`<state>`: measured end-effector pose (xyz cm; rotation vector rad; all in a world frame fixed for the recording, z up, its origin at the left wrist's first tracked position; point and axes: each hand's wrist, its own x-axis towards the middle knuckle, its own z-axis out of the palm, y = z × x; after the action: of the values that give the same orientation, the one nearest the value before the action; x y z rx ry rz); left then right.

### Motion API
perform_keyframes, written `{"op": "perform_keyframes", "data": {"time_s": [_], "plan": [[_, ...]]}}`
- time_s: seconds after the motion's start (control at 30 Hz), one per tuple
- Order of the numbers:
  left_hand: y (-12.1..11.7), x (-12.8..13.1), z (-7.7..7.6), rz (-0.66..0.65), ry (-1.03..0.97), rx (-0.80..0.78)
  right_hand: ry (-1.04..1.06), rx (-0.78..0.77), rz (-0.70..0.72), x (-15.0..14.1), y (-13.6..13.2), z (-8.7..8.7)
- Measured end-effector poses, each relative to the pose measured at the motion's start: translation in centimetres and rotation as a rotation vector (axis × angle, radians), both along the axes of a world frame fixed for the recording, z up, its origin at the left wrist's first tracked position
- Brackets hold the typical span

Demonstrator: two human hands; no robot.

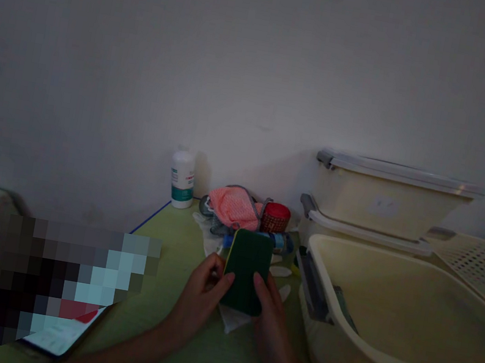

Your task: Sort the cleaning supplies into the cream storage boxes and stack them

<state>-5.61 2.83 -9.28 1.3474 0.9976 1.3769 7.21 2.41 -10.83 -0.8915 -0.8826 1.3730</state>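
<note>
A dark green scouring sponge [248,269] with a thin yellow edge is held up in front of me above the table. Its flat green face is turned toward me. My left hand [205,287] grips the left edge, thumb on the face and fingers curled behind. On the opposite edge my right hand [270,310] holds it the same way, its fingers mostly hidden behind the sponge. Beneath and behind lies a thin white item [232,320] with finger-like ends, partly covered by the sponge and hands.
Behind the sponge are a pink cloth [236,206], a red round container [275,218] and a blue packet [283,243]. A white bottle [183,179] stands at the back. Cream bins [393,210] are stacked right, behind an open tub [380,359]. A phone [63,334] lies left.
</note>
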Motion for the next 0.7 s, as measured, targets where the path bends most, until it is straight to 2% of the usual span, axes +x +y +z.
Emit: {"op": "perform_keyframes", "data": {"time_s": [0.23, 0.33, 0.43, 0.53, 0.7], "plan": [[-0.8, -0.1, 0.2, 0.117, 0.09, 0.049, 0.222, 0.04, 0.049, -0.5, -0.4, 1.7], [-0.7, -0.2, 0.0, 0.103, 0.127, 0.071, 0.234, 0.046, 0.063, -0.5, -0.7, 2.0], [-0.5, -0.2, -0.1, 0.091, 0.134, 0.094, 0.183, 0.044, 0.059, -0.5, -0.8, 1.6], [-0.4, -0.2, -0.1, 0.052, 0.101, 0.074, 0.085, 0.074, 0.047, -0.4, -0.8, 1.1], [-1.0, -0.1, 0.3, -0.123, 0.029, -0.034, -0.044, 0.133, 0.093, -0.3, -1.0, 1.1]]}}
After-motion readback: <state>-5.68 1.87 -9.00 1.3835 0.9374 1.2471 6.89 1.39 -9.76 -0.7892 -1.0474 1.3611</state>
